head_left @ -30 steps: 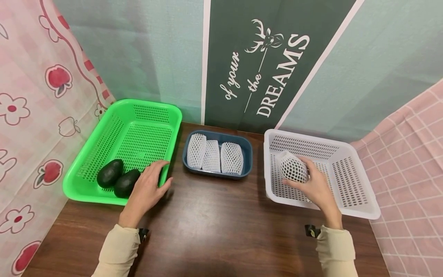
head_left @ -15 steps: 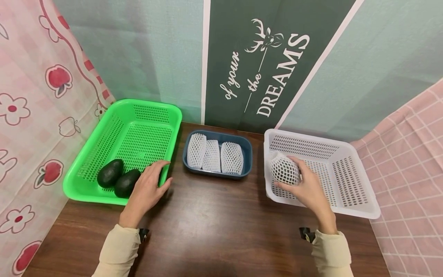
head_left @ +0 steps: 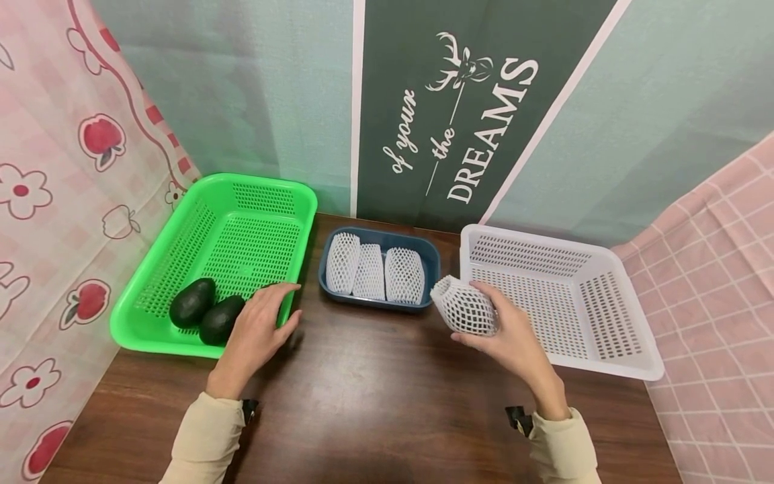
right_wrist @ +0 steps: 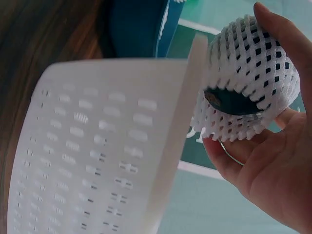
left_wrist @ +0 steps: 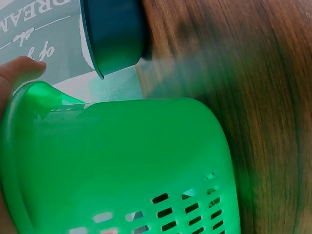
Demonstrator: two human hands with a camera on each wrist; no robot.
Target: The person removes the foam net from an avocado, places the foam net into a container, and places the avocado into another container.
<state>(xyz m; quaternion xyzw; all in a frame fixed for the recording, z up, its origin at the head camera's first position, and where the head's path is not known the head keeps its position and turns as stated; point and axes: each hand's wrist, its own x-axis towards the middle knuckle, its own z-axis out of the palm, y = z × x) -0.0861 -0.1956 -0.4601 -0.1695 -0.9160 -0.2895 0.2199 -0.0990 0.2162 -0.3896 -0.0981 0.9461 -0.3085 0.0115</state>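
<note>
In the head view, my right hand (head_left: pixel 514 339) grips an avocado in a white foam net sleeve (head_left: pixel 465 310), raised at the left rim of the white basket (head_left: pixel 544 296). The right wrist view shows the dark avocado (right_wrist: pixel 234 101) through the sleeve's open end, thumb and fingers on opposite sides. At the right side of the green basket (head_left: pixel 260 242), my left hand (head_left: pixel 256 329) lies over the rim, fingers loosely bent. Two bare dark avocados (head_left: pixel 193 302) lie beside it inside that basket. Its fingertip also shows by the green rim (left_wrist: pixel 36 90) in the left wrist view.
Between the baskets stands a dark blue container (head_left: pixel 431 269) with three white foam net sleeves (head_left: pixel 369 272) side by side. All stand on a brown wooden table (head_left: pixel 375 390). A green printed cloth (head_left: pixel 290 101) hangs behind, and a pink checked cloth (head_left: pixel 719 269) borders the right.
My right hand has carried the sleeved avocado leftward from inside the white basket to its left rim, near the blue container. My left hand has stayed almost still.
</note>
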